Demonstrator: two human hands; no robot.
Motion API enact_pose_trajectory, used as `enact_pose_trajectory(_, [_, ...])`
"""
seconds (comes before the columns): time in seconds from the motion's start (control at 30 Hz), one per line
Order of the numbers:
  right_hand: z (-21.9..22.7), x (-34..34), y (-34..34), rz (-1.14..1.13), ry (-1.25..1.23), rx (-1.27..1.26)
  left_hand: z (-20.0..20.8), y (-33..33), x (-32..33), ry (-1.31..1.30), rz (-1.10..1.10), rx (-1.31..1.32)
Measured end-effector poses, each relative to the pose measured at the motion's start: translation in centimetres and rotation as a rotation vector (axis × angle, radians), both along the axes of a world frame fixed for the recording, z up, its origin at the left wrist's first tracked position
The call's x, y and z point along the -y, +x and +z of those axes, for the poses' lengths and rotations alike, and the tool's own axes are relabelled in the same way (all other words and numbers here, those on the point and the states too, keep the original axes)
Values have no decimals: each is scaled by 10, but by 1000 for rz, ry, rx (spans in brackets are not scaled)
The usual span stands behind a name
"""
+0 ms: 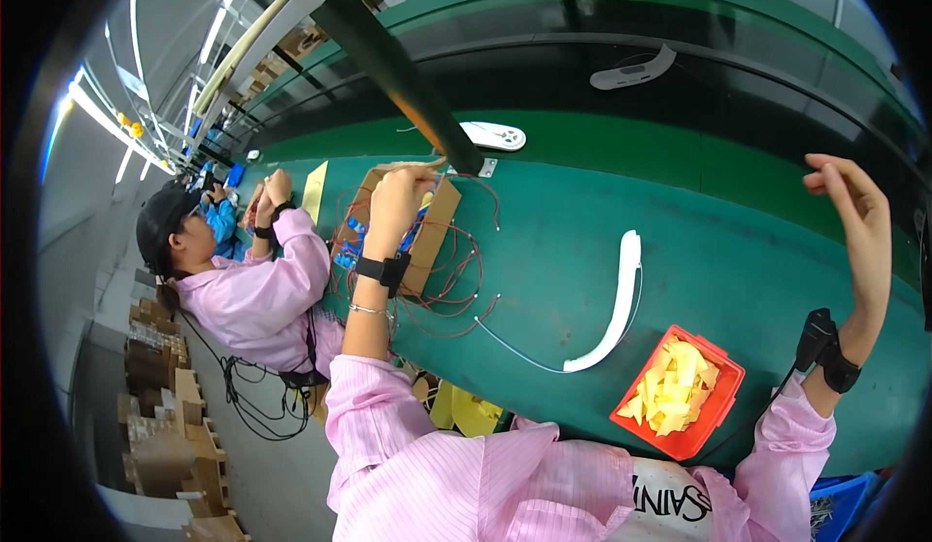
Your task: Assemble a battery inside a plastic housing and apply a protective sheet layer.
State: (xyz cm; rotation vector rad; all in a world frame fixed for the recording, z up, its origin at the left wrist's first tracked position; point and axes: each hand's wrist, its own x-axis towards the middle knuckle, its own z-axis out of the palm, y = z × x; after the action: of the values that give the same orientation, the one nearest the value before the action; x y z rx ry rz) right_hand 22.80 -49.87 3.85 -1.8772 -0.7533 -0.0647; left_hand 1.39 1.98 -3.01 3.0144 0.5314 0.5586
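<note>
My left hand (396, 210) is raised over a cardboard box (439, 236) on the green bench. Its fingers are bent and closed together; whatever they hold, if anything, I cannot make out. Blue connectors (349, 251) and red wires (478, 268) fill the box and spill over its side. Off to the right, my right hand (854, 202) is held up above the bench with loosely bent fingers and nothing visible in it. Between the hands lies a curved white strip (621, 299) with a thin cable along it. A red bin (718, 416) near my body holds yellow paper pieces (672, 387).
A dark green post (398, 76) rises behind the box. Beside its foot lies a white oval part (495, 136); another curved white piece (636, 71) rests at the back. A co-worker in pink (257, 280) sits at my left. A blue crate (843, 508) stands low at right.
</note>
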Motion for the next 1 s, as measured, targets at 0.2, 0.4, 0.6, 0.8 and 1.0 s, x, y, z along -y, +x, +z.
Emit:
enact_pose_trajectory(0.2, [-5,-33,-20,143,-26,-57,65,12,59,-377,35,550])
enact_pose_trajectory(0.4, [-20,-65,-42,486,-150,-58,117,60,155,-972,-294,629])
enact_pose_trajectory(0.6, [-38,-90,-44,340,269,-331,81,115,228,-1825,-511,505])
enact_pose_trajectory(0.8, [-36,-77,-29,274,509,-412,66,144,259,-2005,-597,505])
enact_pose_trajectory(1.0, [-25,-68,-23,-123,645,-17,69,133,255,-1446,-477,119])
